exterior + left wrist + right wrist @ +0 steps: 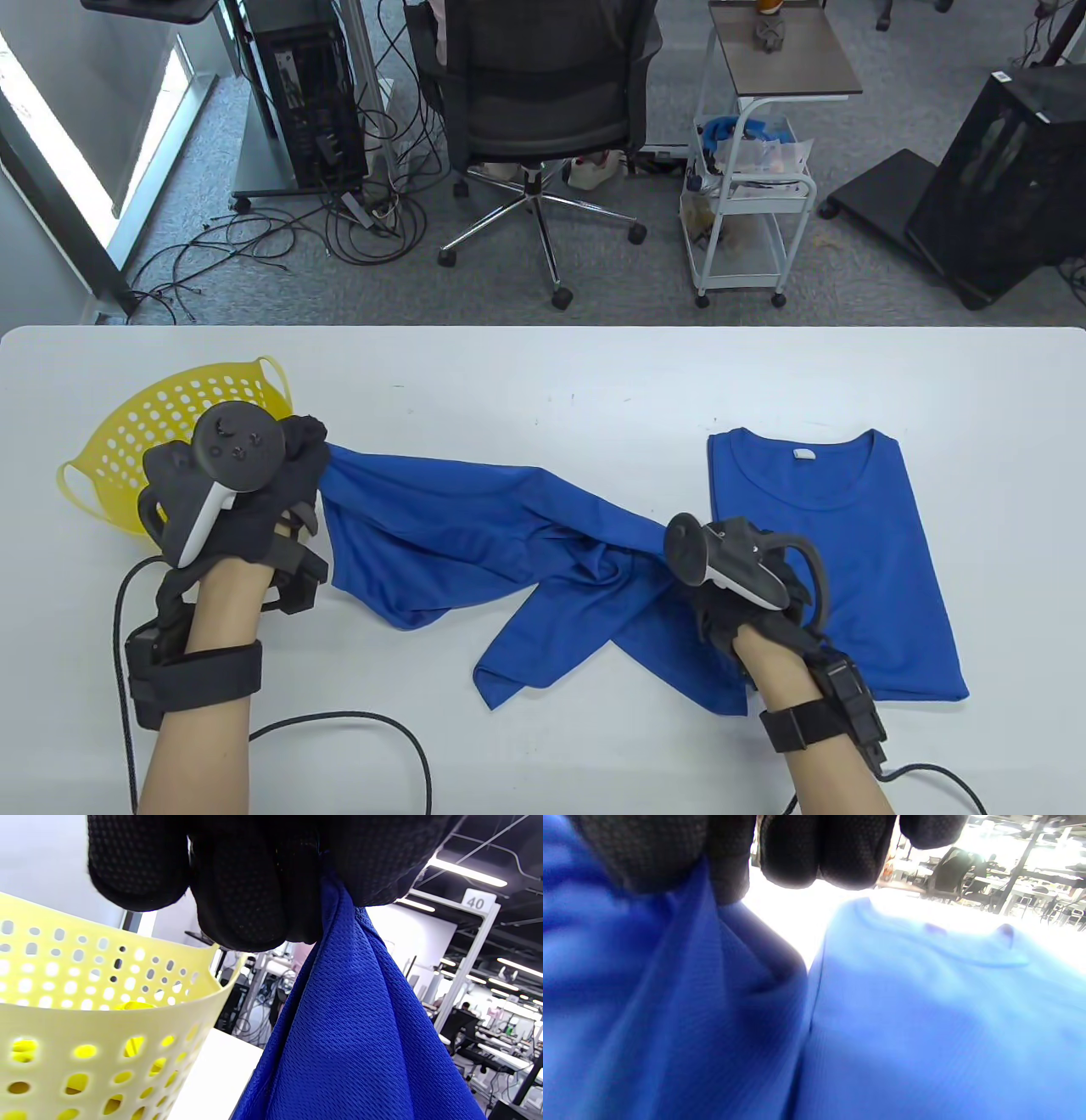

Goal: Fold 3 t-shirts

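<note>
both my hands grasp one crumpled blue t-shirt (509, 543), stretched across the lower middle of the table view.

my left hand (246, 501), at the lower left, pinches one end of the shirt; in the left wrist view my curled fingers (250, 887) clamp the bunched cloth, which hangs down from them just beside the yellow basket (161, 424). my right hand (747, 586), lower right of centre, grips the shirt's other end, its fingers (670, 853) closed on a fold of fabric. the cloth between sags onto the white table (594, 382). a folded blue t-shirt (848, 543) lies flat at the right, collar toward the top of the frame, partly under my right hand.
</note>
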Demonstrator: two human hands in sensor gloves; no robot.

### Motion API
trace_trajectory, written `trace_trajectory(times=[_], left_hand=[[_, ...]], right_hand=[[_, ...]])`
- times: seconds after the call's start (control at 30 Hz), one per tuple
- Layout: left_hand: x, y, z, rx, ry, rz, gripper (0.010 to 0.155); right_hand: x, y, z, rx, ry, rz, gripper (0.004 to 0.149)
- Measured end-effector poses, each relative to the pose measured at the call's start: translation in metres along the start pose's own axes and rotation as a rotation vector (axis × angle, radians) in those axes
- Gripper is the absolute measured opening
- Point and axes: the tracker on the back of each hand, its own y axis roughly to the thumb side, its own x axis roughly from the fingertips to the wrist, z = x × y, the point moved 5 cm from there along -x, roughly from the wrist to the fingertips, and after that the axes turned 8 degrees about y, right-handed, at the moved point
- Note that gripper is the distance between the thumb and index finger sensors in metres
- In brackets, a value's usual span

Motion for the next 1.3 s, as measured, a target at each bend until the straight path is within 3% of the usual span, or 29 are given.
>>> trace_trajectory(times=[0.13,0.23,0.33,0.47,0.6,0.7,0.8,0.83,0.87,0.9,0.93,0.97,1.07,1.13,1.2,1.3], left_hand=[[0.004,-0.006,0.011,-0.017,0.003,0.007,0.041],[0.01,-0.006,0.015,0.006,-0.016,0.003,0.041],[0.021,0.001,0.007,-0.009,-0.082,-0.018,0.04],[0.038,0.017,-0.013,-0.103,-0.166,-0.073,0.04],[0.039,0.023,-0.024,-0.15,-0.206,-0.085,0.04],[0.019,0.028,-0.032,-0.152,-0.261,-0.078,0.04],[-0.032,0.043,-0.047,-0.177,-0.325,-0.065,0.04],[-0.062,0.052,-0.052,-0.182,-0.335,-0.045,0.04],[-0.099,0.059,-0.05,-0.177,-0.329,0.004,0.04],[-0.129,0.065,-0.038,-0.151,-0.271,0.053,0.04],[-0.154,0.07,-0.02,-0.105,-0.178,0.085,0.04],[-0.178,0.074,0.009,-0.017,-0.044,0.127,0.04],[-0.201,0.078,0.092,0.155,0.309,0.149,0.04],[-0.197,0.067,0.126,0.207,0.43,0.142,0.04],[-0.189,0.052,0.133,0.232,0.393,0.139,0.04],[-0.161,0.03,0.121,0.216,0.296,0.129,0.04]], right_hand=[[0.03,-0.023,-0.059,-0.124,-0.087,-0.006,0.038],[0.047,-0.036,-0.085,-0.159,-0.099,-0.031,0.039],[0.055,-0.042,-0.081,-0.137,-0.035,-0.024,0.039],[0.058,-0.04,-0.056,-0.056,0.048,-0.033,0.039],[0.058,-0.034,-0.049,0.017,0.083,-0.047,0.039],[0.037,-0.036,-0.05,0.034,0.185,-0.027,0.039],[-0.016,-0.047,-0.062,0.041,0.295,0.046,0.039],[-0.047,-0.054,-0.078,0.054,0.302,0.105,0.039],[-0.082,-0.062,-0.107,0.074,0.25,0.194,0.039],[-0.1,-0.067,-0.135,0.101,0.177,0.254,0.039],[-0.111,-0.071,-0.161,0.124,0.092,0.294,0.039],[-0.121,-0.076,-0.204,0.128,-0.067,0.346,0.039],[-0.097,-0.091,-0.3,0.006,-0.47,0.498,0.039],[-0.075,-0.099,-0.336,-0.035,-0.562,0.498,0.04],[-0.056,-0.105,-0.342,-0.04,-0.499,0.486,0.04],[-0.015,-0.096,-0.334,0.037,-0.603,0.304,0.04]])
